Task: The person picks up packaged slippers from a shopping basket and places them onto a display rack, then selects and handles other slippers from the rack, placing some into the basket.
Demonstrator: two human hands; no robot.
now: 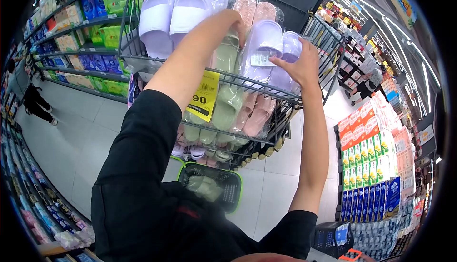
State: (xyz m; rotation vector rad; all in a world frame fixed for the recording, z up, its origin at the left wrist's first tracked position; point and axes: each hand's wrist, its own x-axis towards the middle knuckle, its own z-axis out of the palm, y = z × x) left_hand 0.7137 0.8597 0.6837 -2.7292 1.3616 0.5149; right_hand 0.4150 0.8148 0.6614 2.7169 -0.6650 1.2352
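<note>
A pair of lavender slippers (266, 35) in a clear plastic bag with a white label stands in the upper wire basket (204, 70). My right hand (304, 64) grips its right side, thumb across the front near the label. At the bag's left upper edge, my left hand (234, 21) is bent downward with its fingers closed against the plastic; most of them are hidden. Below that hand are green slippers (226, 52) in plastic. Lavender slippers (156, 24) stand at the left of the basket, and pink slippers (254, 9) are behind.
A yellow price tag (203, 95) hangs on the basket front. Lower racks hold more bagged slippers. A black shopping basket with a green rim (233, 186) stands on the floor below, a bagged item inside. Shelves (95, 21) line the left; stacked cartons (366, 157) stand right. People are farther off.
</note>
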